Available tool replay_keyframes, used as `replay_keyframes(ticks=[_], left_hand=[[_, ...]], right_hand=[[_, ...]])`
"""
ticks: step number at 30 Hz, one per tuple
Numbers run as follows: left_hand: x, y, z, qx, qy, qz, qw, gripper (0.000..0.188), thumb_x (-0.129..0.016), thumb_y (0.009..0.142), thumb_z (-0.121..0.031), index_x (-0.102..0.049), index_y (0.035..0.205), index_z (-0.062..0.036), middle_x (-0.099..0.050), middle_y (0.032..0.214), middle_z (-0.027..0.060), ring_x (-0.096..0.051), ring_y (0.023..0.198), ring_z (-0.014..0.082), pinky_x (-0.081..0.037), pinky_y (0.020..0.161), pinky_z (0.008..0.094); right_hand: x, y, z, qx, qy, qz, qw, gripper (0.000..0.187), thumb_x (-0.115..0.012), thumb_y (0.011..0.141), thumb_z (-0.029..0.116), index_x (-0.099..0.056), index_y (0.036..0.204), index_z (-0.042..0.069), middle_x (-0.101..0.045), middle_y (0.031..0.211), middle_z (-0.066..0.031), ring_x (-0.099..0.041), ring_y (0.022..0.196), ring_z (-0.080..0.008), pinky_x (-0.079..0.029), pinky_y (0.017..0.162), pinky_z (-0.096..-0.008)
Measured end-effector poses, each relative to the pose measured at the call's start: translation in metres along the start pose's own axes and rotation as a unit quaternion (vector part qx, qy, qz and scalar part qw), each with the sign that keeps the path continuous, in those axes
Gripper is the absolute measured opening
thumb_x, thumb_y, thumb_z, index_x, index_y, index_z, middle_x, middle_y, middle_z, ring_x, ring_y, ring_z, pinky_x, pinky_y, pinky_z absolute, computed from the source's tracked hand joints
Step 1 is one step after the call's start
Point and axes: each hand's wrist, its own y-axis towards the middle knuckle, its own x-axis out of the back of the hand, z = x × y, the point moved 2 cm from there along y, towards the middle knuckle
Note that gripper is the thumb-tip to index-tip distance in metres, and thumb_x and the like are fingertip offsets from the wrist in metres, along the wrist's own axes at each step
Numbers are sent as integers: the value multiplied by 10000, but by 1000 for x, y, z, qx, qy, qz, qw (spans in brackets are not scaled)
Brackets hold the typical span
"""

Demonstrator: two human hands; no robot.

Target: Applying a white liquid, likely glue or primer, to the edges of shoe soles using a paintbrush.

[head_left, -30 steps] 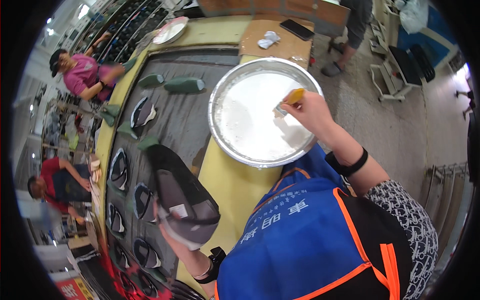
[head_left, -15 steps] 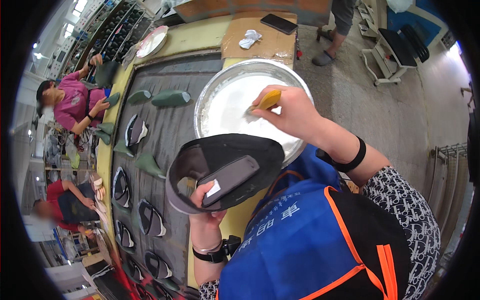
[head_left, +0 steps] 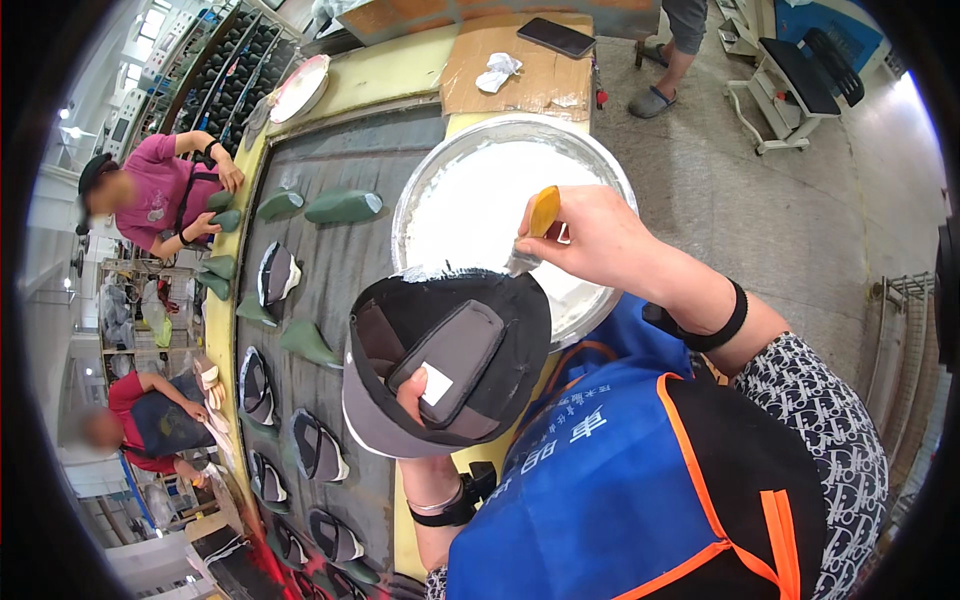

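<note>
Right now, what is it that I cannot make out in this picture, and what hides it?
All in the head view:
Left grip: most fingers are hidden behind the shoe upper.
Bowl: its near left rim is covered by the shoe upper.
Brush: part of it is covered by the right grip.
Standing person: the upper body is cut off by the top edge.

A blue apron (head_left: 590,490) with orange trim and pale printed characters fills the bottom centre of the frame, black cloth (head_left: 745,450) and orange ties (head_left: 778,540) beside it. The right sleeve (head_left: 815,430) is black with white patterning. Black bands (head_left: 735,318) circle both wrists; a thin metallic bracelet (head_left: 437,508) shows on the left. The fingers (head_left: 552,252) are bare.
</note>
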Motion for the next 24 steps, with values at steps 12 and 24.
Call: replay_keyframes(ticks=[12, 24], left_hand=[[21, 14, 37, -245, 195, 30, 949, 401, -521, 904, -136, -508, 1261, 46, -626, 1146, 170, -640, 999, 228, -524, 871, 335], [21, 22, 38, 135, -53, 77, 986, 316, -619, 856, -23, -559, 1159, 45, -667, 948, 179, -678, 661, 240, -577, 536, 303]], right_hand=[[-31, -2, -9, -111, 149, -45, 982, 172, -639, 819, 168, -599, 778, 6, -590, 624, -71, -569, 562, -143, -458, 554, -295], [-6, 26, 16, 46, 163, -127, 977, 152, -635, 867, 158, -589, 837, 17, -602, 648, -63, -574, 567, -153, -460, 562, -296]])
